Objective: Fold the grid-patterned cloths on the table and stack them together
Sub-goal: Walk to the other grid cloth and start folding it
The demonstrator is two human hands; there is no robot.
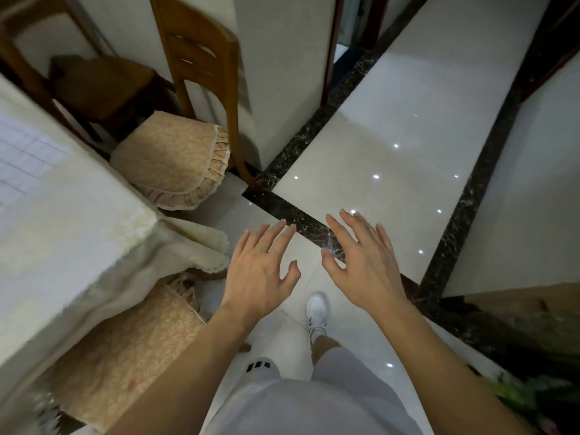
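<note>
A pale grid-patterned cloth (pixel 25 155) lies flat on the table (pixel 72 233) at the far left edge of the head view, partly cut off by the frame. The table wears a cream cover that hangs over its corner. My left hand (pixel 259 271) and my right hand (pixel 361 262) hover side by side over the floor, well to the right of the table. Both have spread, straight fingers and hold nothing. Neither touches the cloth.
A wooden chair with a beige frilled cushion (pixel 175 158) stands by the table's far corner, a second cushioned seat (pixel 125 346) below its near edge. Glossy white floor tiles with dark marble strips (pixel 452 230) stretch right. A white pillar (pixel 282 73) rises behind; green leaves (pixel 527 394) at bottom right.
</note>
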